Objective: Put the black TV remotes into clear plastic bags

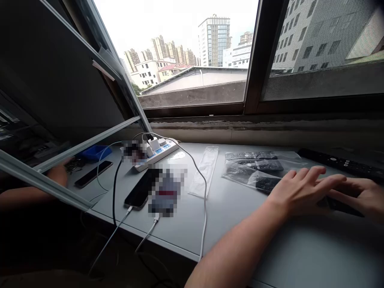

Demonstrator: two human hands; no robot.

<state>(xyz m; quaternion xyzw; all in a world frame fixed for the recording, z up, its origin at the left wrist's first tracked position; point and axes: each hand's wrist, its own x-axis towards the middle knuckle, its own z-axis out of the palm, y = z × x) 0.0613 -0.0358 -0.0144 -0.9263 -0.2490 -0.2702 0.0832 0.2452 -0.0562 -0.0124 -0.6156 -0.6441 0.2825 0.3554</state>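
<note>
At the right side of the desk, my left hand and my right hand meet over a black remote control, mostly covered by my fingers. The fingers of my left hand reach across its upper side, while my right hand grips it from the right. Just beyond them lies another long black remote control, tilted slightly along the back of the desk. To the left of my hands are several dark remote controls in clear plastic bags. An empty-looking clear plastic sleeve lies flat farther left.
A white power strip with plugs stands by the window. Cables run from it and to a black phone and a pixelated item. Beyond a metal frame, another person's arm reaches near a phone and blue tray.
</note>
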